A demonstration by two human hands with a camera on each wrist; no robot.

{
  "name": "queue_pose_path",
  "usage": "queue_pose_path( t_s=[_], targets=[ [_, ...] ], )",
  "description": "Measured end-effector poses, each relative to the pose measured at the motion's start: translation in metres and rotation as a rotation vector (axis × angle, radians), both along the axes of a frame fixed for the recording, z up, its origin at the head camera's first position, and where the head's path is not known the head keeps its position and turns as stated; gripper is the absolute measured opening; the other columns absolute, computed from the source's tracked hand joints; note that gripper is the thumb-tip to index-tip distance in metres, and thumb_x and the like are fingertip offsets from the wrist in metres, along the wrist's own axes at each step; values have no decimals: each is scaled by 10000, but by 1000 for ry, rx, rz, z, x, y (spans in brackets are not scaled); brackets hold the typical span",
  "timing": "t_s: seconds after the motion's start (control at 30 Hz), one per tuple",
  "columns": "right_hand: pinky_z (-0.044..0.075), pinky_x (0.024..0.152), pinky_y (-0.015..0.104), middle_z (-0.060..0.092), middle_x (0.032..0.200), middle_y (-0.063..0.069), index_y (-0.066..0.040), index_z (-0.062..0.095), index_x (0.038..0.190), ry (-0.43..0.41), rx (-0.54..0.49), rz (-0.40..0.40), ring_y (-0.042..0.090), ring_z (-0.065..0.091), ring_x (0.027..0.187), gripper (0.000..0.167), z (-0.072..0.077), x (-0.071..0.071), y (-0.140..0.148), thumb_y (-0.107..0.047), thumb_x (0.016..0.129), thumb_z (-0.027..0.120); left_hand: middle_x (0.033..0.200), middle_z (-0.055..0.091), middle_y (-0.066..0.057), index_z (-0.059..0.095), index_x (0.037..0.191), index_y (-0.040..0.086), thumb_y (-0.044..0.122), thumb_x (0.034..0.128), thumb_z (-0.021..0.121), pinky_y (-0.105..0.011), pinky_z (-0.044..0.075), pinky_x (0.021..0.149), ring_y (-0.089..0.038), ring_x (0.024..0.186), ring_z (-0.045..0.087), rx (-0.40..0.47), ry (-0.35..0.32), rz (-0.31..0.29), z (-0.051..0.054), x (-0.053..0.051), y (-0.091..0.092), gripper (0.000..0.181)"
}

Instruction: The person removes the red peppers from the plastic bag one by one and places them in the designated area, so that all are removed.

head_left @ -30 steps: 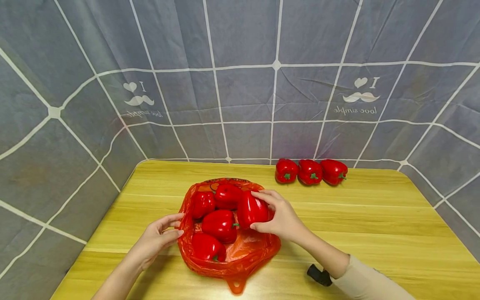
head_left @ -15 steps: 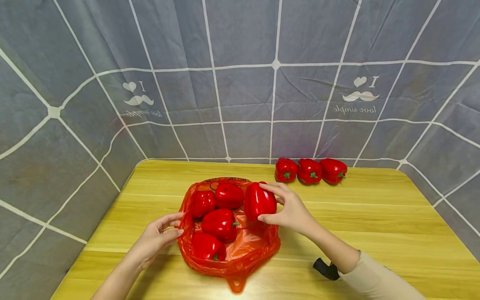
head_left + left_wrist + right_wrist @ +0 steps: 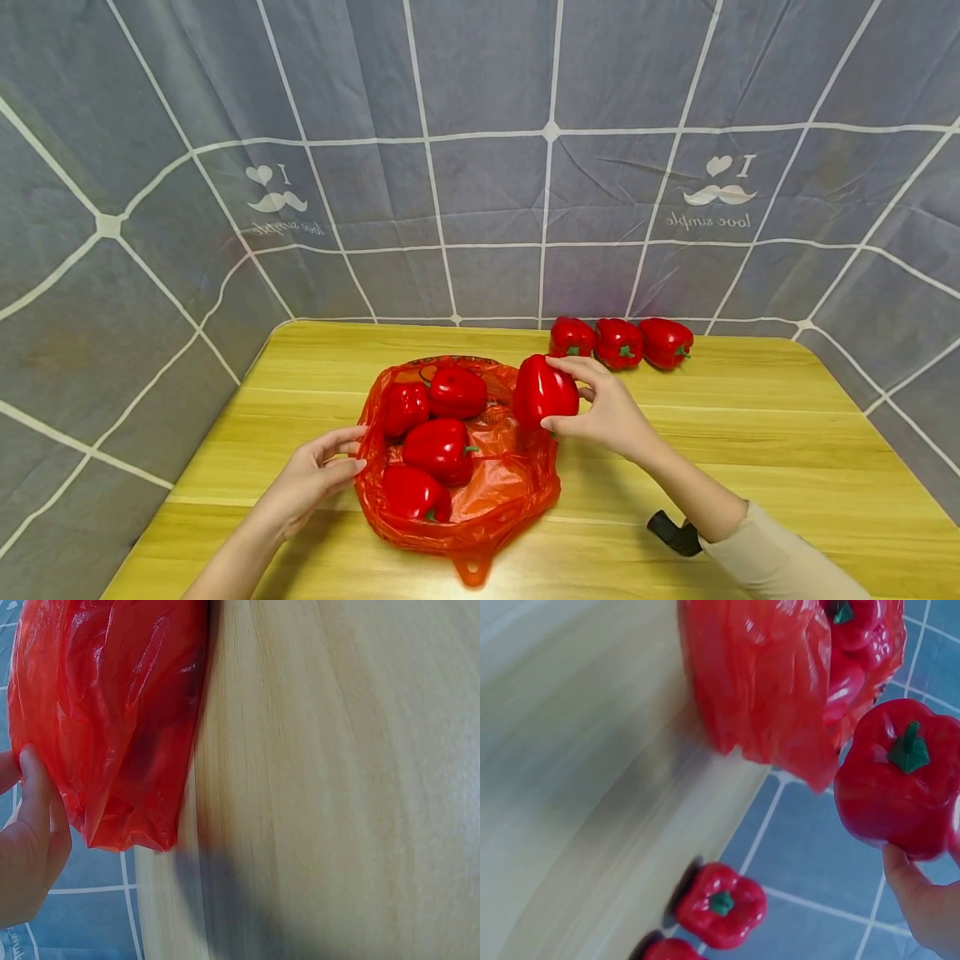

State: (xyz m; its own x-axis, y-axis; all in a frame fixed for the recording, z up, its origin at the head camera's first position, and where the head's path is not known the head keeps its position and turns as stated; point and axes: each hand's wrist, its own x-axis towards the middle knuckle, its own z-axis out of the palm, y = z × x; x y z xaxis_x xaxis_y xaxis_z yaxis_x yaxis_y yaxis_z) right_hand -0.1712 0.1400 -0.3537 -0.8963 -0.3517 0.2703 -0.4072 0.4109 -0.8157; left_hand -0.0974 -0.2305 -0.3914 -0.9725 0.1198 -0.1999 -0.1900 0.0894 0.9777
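Observation:
In the head view a red plastic bag (image 3: pixel 495 492) lies with its mouth wide and several red bell peppers (image 3: pixel 438 451) inside. My left hand (image 3: pixel 318 475) holds the left side of the bag's rim with thumb and fingertips; the left wrist view shows the thumb against the bag's side (image 3: pixel 112 712). Over the bag's right rim, my right hand (image 3: pixel 603 408) grips another bell pepper (image 3: pixel 546 390) between thumb and fingers. Seen from the right wrist, this pepper (image 3: pixel 900 780) has its green stem toward the camera and is apart from the bag.
Three more bell peppers (image 3: pixel 619 342) stand in a row along the back of the wooden table (image 3: pixel 750 450). A grey curtain (image 3: pixel 487 192) with white lines surrounds the table. A black strap (image 3: pixel 673 533) is near the right wrist.
My right hand has moved right and a little back with its bell pepper, from over the bag's inside to its right rim. The left hand and the bag have stayed put.

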Motion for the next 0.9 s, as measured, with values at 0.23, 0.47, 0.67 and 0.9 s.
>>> queue_pose_path(
  t_s=[0.23,0.47,0.67,0.9],
  targets=[
    [481,877,487,476,1280,150,-58,552,1287,-6,6,-50,327,476,1129,704,-2,-3,14,-127,650,842,1040,506,-90,342,1350,-122,10,873,584,-241,527,757,-79,844,594,3,-1,1,0,0,0,551],
    [494,857,473,473,1287,156,-30,550,1277,1,27,-83,318,465,1123,687,-4,-6,26,-90,651,829,1034,511,-88,341,1345,-129,6,868,589,-238,528,752,-78,839,594,7,2,3,0,0,0,554],
    [497,848,478,478,1270,184,-6,547,1273,2,55,-96,348,481,1102,684,-9,-9,34,-105,658,830,1033,514,-88,342,1343,-130,6,869,591,-234,528,750,-78,835,596,6,4,1,-1,0,0,553],
    [492,851,493,471,1263,221,12,544,1269,-14,70,-115,379,492,1091,681,-17,-14,42,-100,662,831,1034,509,-88,346,1344,-124,7,868,589,-235,527,749,-78,831,593,3,0,4,-1,0,0,551]
  ],
)
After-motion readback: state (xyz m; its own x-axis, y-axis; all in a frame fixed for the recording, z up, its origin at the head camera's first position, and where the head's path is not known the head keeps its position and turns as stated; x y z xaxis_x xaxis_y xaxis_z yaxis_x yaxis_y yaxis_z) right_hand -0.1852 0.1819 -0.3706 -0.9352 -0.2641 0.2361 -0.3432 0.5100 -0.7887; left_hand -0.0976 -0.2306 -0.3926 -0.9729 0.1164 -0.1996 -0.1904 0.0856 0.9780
